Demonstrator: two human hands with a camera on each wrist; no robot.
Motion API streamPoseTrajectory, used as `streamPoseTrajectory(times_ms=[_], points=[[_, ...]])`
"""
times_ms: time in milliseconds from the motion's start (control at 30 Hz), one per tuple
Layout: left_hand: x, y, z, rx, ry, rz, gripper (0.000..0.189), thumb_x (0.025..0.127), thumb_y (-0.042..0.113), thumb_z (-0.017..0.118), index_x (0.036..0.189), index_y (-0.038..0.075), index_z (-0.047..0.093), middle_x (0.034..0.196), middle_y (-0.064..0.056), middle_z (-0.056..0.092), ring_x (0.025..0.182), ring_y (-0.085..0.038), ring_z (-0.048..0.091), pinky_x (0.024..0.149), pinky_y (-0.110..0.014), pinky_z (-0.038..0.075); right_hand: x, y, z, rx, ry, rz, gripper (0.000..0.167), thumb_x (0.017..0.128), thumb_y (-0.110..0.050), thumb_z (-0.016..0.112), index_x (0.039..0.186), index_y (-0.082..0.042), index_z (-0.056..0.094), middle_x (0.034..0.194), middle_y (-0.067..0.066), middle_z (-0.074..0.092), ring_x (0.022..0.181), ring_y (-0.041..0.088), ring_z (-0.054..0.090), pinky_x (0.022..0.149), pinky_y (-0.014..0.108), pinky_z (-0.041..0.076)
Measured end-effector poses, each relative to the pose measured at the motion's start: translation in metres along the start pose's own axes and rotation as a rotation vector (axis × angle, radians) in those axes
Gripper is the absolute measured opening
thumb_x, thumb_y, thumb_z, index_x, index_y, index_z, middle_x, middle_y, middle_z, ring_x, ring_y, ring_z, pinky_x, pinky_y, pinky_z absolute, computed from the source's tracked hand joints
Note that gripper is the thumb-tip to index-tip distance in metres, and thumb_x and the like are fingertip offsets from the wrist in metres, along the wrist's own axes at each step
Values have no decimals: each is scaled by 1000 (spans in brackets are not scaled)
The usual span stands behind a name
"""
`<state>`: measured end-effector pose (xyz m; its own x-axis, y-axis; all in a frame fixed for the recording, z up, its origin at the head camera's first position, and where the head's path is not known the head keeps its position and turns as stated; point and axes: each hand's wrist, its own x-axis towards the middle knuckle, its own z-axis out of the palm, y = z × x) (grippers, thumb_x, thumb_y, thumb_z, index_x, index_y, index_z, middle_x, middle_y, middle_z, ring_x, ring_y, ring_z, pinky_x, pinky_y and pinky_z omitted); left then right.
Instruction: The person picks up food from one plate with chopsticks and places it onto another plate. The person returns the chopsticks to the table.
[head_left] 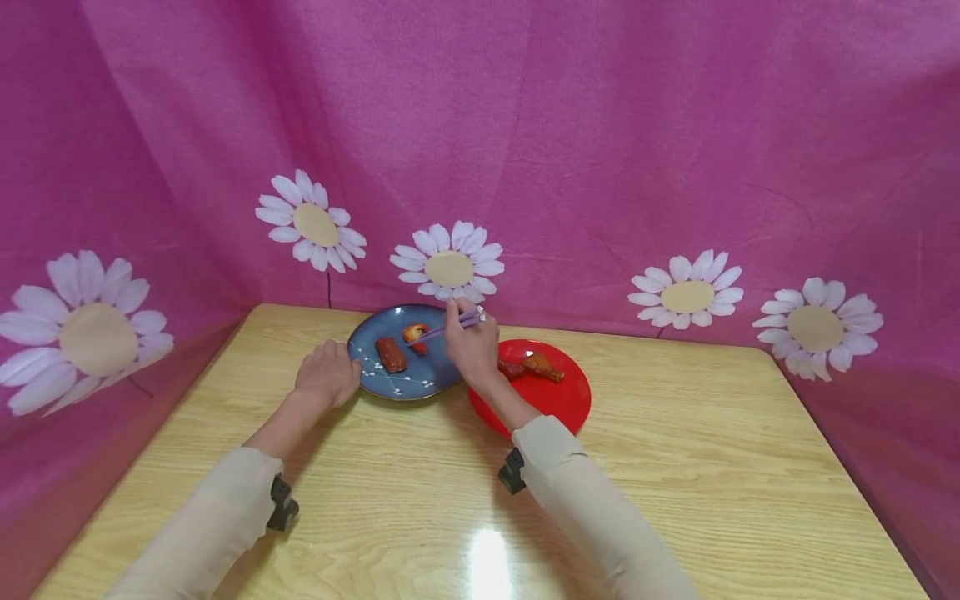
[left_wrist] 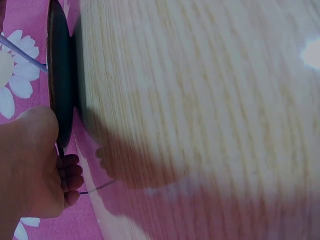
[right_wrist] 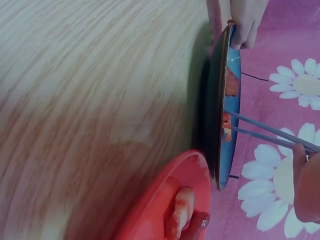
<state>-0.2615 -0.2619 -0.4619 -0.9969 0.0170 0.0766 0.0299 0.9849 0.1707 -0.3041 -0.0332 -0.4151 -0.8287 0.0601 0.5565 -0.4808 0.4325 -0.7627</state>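
My left hand (head_left: 327, 375) grips the left rim of a round blue plate (head_left: 390, 387) with white blossom marks, thumb over the edge and fingers curled below it, as the left wrist view shows. My right hand (head_left: 472, 342) holds a pair of purple chopsticks (head_left: 442, 332) above the plate's right side. Their tips are right at an orange-and-white shrimp piece (head_left: 415, 335) lying on the plate, one on each side in the right wrist view. Left of the shrimp lies a brown-red slab of meat (head_left: 391, 355).
A red plate (head_left: 566, 408) stands close right of the blue one, partly under my right forearm. On it lie a browned drumstick (head_left: 542, 367) and a dark red piece (head_left: 512, 370), partly hidden by the wrist. A pink curtain (head_left: 570, 167) with daisies hangs behind the wooden table (head_left: 712, 467).
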Motion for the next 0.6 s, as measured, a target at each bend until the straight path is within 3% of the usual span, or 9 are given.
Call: streamPoseTrajectory(times_ms=[333, 467, 600], points=[[1, 0, -1, 0, -20, -3, 42, 102, 21, 38, 111, -18, 48, 102, -28, 49, 102, -46, 50, 86, -56, 43, 0, 4, -15, 120, 12, 30, 33, 100, -20, 58, 71, -5, 64, 52, -2, 45, 52, 16, 41, 47, 31, 30], [1, -1, -1, -4, -27, -6, 42, 102, 22, 37, 111, -18, 48, 103, -29, 48, 104, -46, 49, 87, -56, 43, -1, 6, -25, 261, -15, 54, 36, 102, -18, 56, 73, 1, 62, 56, 7, 54, 49, 16, 46, 44, 25, 36], [1, -1, -2, -10, -24, -9, 41, 102, 21, 38, 110, -18, 49, 101, -28, 49, 103, -46, 50, 86, -56, 43, 1, 7, -36, 350, -21, 68, 35, 103, -14, 56, 74, 5, 61, 63, 18, 60, 54, 28, 58, 46, 24, 45]])
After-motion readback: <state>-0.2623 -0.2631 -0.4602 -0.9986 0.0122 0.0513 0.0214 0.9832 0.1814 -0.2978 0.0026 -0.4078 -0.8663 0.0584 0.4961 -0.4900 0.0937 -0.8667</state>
